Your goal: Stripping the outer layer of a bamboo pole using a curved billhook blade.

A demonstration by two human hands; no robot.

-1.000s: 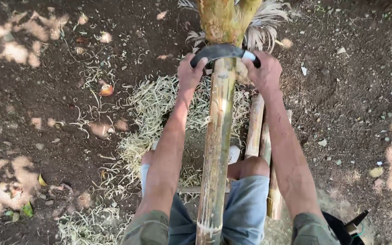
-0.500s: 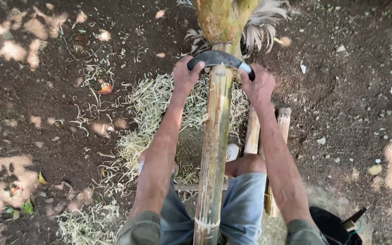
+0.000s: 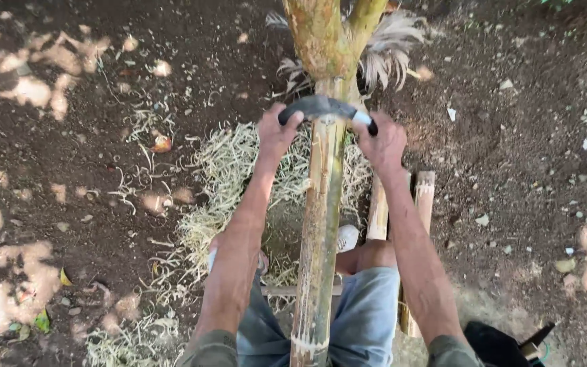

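A long bamboo pole (image 3: pixel 321 224) runs up the middle of the view, from between the person's knees toward a forked trunk (image 3: pixel 324 41) at its far end. Across the pole, just short of the trunk, lies a curved dark blade (image 3: pixel 324 107). The left hand (image 3: pixel 276 132) grips the blade's left end, fingers curled and pressed together around it, thumb tucked below. The right hand (image 3: pixel 383 143) is wrapped around the blade's right end, where a pale band shows at the handle; its fingers are closed tight around that end. Both forearms reach forward on either side of the pole. Left of the pole and under it, a heap of pale shavings (image 3: pixel 229 177) spreads over the dark soil (image 3: pixel 90 204). Right of the pole, close beside it, two shorter bamboo pieces (image 3: pixel 424 197) lie lengthwise on the ground. A light-coloured shoe (image 3: pixel 346 238) shows just right of the pole, near the knee.
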